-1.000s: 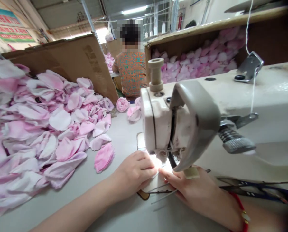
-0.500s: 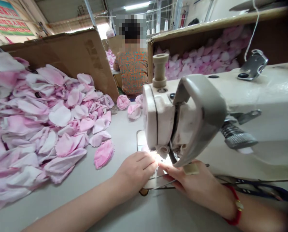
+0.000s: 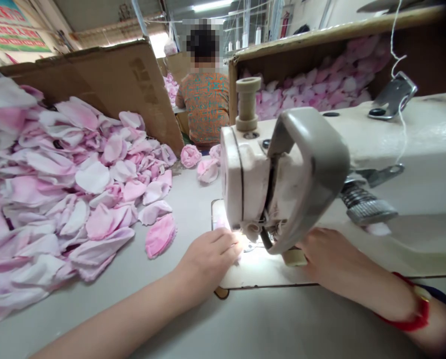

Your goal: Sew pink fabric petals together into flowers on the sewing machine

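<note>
My left hand [image 3: 213,257] lies at the lit needle plate of a white sewing machine [image 3: 394,134], its fingers bent and pressed together. Pale pink fabric [image 3: 220,220] shows just behind those fingers, and a small edge of it under the fingertips. To the right of the needle, my right hand [image 3: 333,257] reaches behind the machine's grey curved lever [image 3: 320,159]. Its fingertips are hidden there, near a small beige block [image 3: 294,257]. A red bracelet [image 3: 413,316] circles the right wrist.
Pink and white fabric petals [image 3: 91,174] are heaped on the left of the table, one pink petal [image 3: 160,236] apart. Fabric roses [image 3: 191,156] sit behind the machine head. Cardboard boxes [image 3: 95,75] stand beyond. A person [image 3: 207,107] sits further back, facing away.
My right hand has moved right, from beside the left fingertips to behind the lever. My left hand has barely moved. The white thread on the machine's right now hangs in a visible loose line.
</note>
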The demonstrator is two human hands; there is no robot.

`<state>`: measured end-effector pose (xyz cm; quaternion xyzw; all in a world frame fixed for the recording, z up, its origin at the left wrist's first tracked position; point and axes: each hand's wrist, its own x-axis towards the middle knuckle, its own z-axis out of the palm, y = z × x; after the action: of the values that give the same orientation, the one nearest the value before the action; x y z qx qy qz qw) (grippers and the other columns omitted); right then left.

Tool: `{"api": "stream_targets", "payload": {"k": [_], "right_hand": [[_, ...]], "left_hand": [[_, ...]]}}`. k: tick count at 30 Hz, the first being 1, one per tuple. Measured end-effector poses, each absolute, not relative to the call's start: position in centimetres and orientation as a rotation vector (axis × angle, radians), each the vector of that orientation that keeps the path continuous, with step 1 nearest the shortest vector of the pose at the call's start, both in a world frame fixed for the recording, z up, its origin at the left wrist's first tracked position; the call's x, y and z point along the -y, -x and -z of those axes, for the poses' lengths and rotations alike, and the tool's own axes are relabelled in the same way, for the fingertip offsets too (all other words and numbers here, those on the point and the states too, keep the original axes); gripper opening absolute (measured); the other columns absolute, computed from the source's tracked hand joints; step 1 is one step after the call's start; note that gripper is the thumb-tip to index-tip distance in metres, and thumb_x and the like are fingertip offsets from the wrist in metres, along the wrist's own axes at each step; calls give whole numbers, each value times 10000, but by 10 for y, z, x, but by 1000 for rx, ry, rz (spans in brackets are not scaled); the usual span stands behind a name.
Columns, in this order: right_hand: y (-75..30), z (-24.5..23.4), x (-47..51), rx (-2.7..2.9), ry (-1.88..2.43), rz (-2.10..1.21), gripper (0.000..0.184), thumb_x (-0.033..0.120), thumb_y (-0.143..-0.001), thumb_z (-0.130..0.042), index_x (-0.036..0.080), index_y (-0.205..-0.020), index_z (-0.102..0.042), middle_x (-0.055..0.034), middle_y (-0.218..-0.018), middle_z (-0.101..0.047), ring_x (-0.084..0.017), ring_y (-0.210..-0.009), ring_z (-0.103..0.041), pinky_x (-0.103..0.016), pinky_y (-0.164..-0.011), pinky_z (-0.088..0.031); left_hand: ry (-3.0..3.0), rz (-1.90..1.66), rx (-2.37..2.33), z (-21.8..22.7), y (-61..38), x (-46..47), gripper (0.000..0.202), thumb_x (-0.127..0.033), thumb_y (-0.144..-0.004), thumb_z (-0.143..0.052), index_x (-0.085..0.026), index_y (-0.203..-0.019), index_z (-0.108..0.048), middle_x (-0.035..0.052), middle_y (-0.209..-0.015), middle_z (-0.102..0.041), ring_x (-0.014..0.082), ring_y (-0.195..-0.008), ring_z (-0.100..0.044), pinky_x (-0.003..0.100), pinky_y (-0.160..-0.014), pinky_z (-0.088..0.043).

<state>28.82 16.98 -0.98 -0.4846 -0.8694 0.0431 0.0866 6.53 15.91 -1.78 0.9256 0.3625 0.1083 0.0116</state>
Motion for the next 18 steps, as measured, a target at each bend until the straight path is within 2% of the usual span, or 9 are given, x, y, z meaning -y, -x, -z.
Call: {"api": "stream_targets", "payload": {"k": [3,7,12,18], "right_hand": [[-286,11,-173,2612,1561,-143,261,304,-826,-369,204,-734,-592,-48,-690,-645,-199,-606,-590,-291,-515,-375],[-281,11,-174,2629,1616,-277,262,300,-823,-357,226,-708,-581,-43,-738,-652,-214,-677,-600,-304,-553,-387],[-282,13,-179,2644,1620,-241,263,285,-814,-364,239,-741,-613,-50,-804,-651,-225,-747,-597,-315,-596,-394],[-284,16,-184,2667,1641,-49,257,274,-812,-372,224,-751,-617,-51,-781,-647,-210,-687,-589,-290,-518,-369]], "left_hand": [[-2942,-418,-1205,23,-68,-153,219,-129,-866,-327,-164,-978,-511,49,-941,-565,174,-903,-491,282,-753,-424],[-2998,-455,-1228,26,-71,-147,246,-111,-858,-317,-138,-1030,-489,69,-959,-564,184,-933,-486,296,-764,-428],[-3128,-527,-1253,27,-72,-151,210,-112,-846,-344,-106,-981,-505,73,-866,-560,184,-834,-495,297,-710,-433],[-3230,-592,-1348,37,-74,-158,190,-47,-818,-351,-139,-854,-513,34,-750,-508,152,-726,-480,268,-657,-416]]}}
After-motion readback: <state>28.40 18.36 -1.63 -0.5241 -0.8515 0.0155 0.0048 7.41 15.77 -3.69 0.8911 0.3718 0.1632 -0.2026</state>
